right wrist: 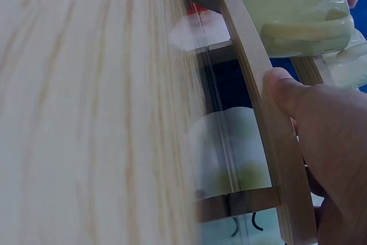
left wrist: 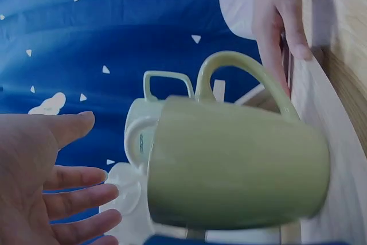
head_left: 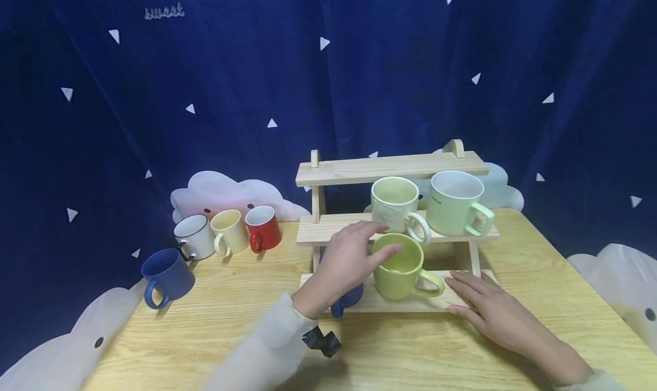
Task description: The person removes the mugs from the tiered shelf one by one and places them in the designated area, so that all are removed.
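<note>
A yellow-green mug (head_left: 397,271) stands on the bottom tier of a wooden shelf rack (head_left: 380,305), handle to the right. My left hand (head_left: 349,260) hovers at the mug's rim with thumb and fingers spread; in the left wrist view a gap shows between the hand (left wrist: 51,182) and the mug (left wrist: 238,164). My right hand (head_left: 495,311) rests on the right end of the bottom board, fingers extended over it, thumb at its front edge. Partly hidden behind my left forearm is a dark blue mug (head_left: 353,297) on the same board.
On the middle tier stand a pale green mug (head_left: 394,203) and a mint ribbed mug (head_left: 454,206). At the table's left are a blue mug (head_left: 171,277), a white mug (head_left: 197,240), a cream mug (head_left: 233,234) and a red mug (head_left: 267,231). A blue curtain (head_left: 236,66) hangs behind.
</note>
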{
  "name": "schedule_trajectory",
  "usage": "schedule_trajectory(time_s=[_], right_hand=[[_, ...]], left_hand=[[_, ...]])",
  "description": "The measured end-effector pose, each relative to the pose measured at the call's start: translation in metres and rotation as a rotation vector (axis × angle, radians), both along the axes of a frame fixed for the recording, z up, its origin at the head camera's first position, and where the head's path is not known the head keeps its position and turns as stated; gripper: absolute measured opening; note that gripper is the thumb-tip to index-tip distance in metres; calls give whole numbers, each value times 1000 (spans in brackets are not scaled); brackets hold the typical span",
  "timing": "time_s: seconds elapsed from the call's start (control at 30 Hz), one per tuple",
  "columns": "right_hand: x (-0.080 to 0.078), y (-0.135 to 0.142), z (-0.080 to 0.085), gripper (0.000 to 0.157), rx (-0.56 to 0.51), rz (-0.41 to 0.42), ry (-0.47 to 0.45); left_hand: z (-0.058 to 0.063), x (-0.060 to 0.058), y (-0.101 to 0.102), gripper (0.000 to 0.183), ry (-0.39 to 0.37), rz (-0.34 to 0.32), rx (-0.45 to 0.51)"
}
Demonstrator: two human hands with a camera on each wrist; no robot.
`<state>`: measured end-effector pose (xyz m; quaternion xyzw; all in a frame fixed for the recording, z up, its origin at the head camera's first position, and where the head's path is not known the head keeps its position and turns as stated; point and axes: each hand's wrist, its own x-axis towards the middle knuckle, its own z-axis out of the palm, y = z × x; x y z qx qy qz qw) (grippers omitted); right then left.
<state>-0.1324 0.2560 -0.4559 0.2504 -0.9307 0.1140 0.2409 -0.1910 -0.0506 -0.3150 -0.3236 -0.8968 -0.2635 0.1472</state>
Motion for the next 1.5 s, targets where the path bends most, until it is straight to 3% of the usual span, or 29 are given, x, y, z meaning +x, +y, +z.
schedule_trajectory(time_s=[0.13,0.43,0.6,0.87,1.0,1.27,1.5], right_hand=[[0,0,1,54,1,-3,5],[2,-1,4,52,5,-14,0],[1,0,2,53,8,-17,7],[2,-1,3,53,13,-38,-12],[2,-2,3,53,16,-37,-19],[0,-1,0,53,12,-29,-11],[1,-1,0,53,20,-47,-32]], left_hand=[[1,-1,12,51,21,-3,0],[7,-9,41,50,79,19,-131],[9,-12,54,47,108,42,-149],[6,-15,70,44,196,177,-162],[1,-16,74,45,216,222,-144],[-13,-16,74,43,246,223,-62],[-18,-14,81,35,271,241,-5]])
